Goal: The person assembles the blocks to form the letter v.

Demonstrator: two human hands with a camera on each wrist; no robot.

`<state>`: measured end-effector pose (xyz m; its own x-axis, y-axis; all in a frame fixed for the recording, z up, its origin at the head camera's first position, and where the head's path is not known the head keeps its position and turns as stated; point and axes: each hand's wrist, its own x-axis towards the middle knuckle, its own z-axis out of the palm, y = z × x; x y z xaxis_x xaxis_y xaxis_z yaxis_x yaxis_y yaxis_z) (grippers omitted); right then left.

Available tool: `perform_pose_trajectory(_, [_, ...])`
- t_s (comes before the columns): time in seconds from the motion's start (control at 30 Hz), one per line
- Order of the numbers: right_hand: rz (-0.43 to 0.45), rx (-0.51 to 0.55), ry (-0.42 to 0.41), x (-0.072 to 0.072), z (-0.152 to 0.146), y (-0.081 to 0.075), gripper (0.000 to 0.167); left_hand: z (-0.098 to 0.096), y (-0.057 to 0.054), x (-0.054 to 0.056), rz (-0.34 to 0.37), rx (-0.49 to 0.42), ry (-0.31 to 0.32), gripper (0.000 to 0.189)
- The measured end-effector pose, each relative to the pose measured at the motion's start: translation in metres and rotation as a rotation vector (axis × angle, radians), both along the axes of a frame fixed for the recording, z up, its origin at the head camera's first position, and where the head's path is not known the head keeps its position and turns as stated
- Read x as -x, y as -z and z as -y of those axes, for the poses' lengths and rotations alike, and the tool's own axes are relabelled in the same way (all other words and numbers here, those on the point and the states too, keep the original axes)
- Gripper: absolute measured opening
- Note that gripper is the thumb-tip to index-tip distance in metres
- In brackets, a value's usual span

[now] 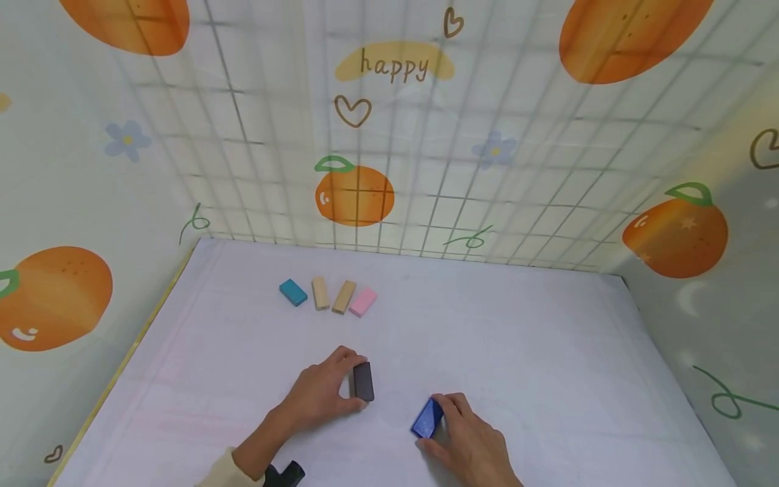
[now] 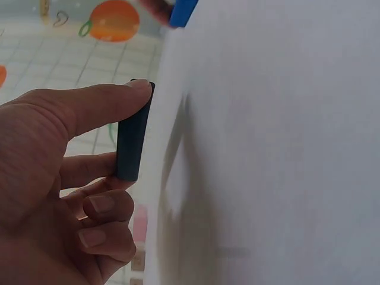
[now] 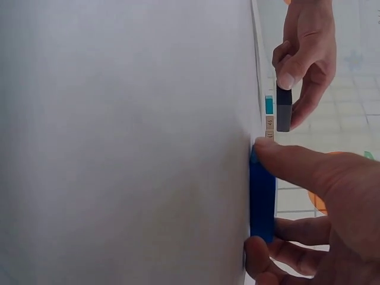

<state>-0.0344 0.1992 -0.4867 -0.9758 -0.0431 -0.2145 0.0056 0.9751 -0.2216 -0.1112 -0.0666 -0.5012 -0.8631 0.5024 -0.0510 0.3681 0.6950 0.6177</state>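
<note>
Between thumb and fingers, my left hand [image 1: 322,389] pinches a dark grey-black block [image 1: 363,382] by its two ends. In the left wrist view the black block [image 2: 132,139] hangs off the white surface, with a shadow beside it. My right hand [image 1: 471,436] pinches a blue block [image 1: 427,419] to the right and nearer the front. The right wrist view has the blue block [image 3: 262,199] right at the tabletop, thumb at one end and fingers at the other. The black block is beyond it, in the left hand [image 3: 312,53].
Farther back on the white table [image 1: 517,338] lie a teal block [image 1: 293,292], two plain wooden blocks [image 1: 320,293] and a pink block [image 1: 363,302] in a loose row. A black object [image 1: 285,475] shows by the left wrist. Printed cloth walls [image 1: 414,135] stand behind and beside the table.
</note>
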Motion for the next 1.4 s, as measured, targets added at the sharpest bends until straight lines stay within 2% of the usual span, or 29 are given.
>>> perform_pose_trajectory(0.17, [-0.003, 0.000, -0.007, 0.000, -0.001, -0.001, 0.078, -0.011, 0.002, -0.006, 0.019, 0.034, 0.038, 0.070])
perform_pose_trajectory(0.4, [0.026, -0.015, 0.005, 0.002, 0.001, 0.000, 0.079, -0.024, -0.002, -0.016, 0.027, 0.056, 0.075, 0.069])
perform_pose_trajectory(0.7, [0.023, -0.015, -0.005, 0.001, 0.001, -0.002, 0.078, -0.034, 0.003, -0.024, 0.008, 0.109, 0.074, 0.068])
perform_pose_trajectory(0.9, [0.039, -0.014, 0.006, 0.000, 0.001, -0.002, 0.078, -0.038, 0.004, -0.027, -0.011, 0.113, 0.080, 0.068])
perform_pose_trajectory(1.4, [0.004, -0.017, -0.019, 0.000, 0.002, -0.001, 0.080, -0.043, 0.004, -0.031, -0.041, 0.143, 0.064, 0.065])
